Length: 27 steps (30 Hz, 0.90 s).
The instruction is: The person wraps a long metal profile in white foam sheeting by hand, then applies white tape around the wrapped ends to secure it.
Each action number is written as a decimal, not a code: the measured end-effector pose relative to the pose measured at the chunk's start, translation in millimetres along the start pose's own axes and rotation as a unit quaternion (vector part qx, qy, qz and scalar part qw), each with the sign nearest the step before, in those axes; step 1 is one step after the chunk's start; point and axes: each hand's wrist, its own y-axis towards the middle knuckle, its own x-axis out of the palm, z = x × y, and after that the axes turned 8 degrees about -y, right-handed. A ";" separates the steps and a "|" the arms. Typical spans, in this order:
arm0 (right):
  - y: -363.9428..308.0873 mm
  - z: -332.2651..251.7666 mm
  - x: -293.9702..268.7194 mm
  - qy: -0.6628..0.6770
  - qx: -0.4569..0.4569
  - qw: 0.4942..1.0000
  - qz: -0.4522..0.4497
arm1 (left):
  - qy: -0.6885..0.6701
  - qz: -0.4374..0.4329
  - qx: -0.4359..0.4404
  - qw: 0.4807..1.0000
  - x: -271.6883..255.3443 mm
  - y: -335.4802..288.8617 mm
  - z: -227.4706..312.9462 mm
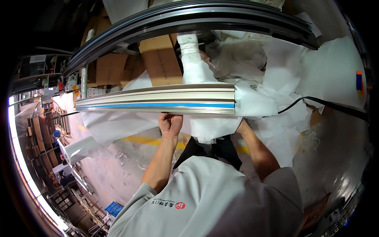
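While the person's own forearms rise from the lower edge of the head view, a long metal profile (158, 99) lies crosswise in front of them, pale silver with a blue strip along its length. Its right end is sheathed in white foam wrap (252, 103), and loose sheets of the same white wrap spread under it and away to the right over the worktop (339, 130).

The left hand (170, 124) reaches up under the profile near its middle; its grip is closed on the lower edge of the bar, fingers curled up behind it. The right hand (240, 125) goes up at the wrapped end and is mostly hidden behind the wrap and the bar, so I cannot tell how its grip stands, only that it is at or touching the wrapping there.

Behind the silver profile, a longer dark profile (189, 17) bows across the top of the view, well apart from the hands. Brown cardboard boxes (160, 61) sit between the two bars, beside a roll of white foam (189, 51). A black cable (316, 102) runs from the wrap out to the right. Down on the left, a further roll of white sheet (79, 149) lies on the floor, and a blue crate (114, 208) stands lower still.
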 end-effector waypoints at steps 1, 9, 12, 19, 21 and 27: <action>-24.4 -6.1 1.1 -0.033 -0.014 0.999 -0.004 | 0.003 0.001 -0.001 1.000 1.4 0.1 1.3; -165.0 -56.4 16.5 0.051 0.117 0.982 0.142 | -0.032 -0.020 -0.058 0.998 -31.3 19.7 15.4; -192.7 -63.6 8.3 0.099 0.081 0.984 0.123 | -0.014 -0.018 -0.064 0.998 -35.6 17.6 15.4; -236.3 -59.9 -23.3 -0.270 0.045 0.960 0.053 | -0.047 -0.042 -0.083 0.995 -47.0 26.6 21.3; -244.2 -68.9 -23.4 -0.413 -0.008 0.903 0.118 | -0.055 -0.066 -0.084 0.993 -55.7 32.8 20.9; -259.2 -8.3 -26.5 -0.119 0.283 0.949 0.071 | -0.024 -0.004 -0.058 0.998 -74.1 46.5 16.2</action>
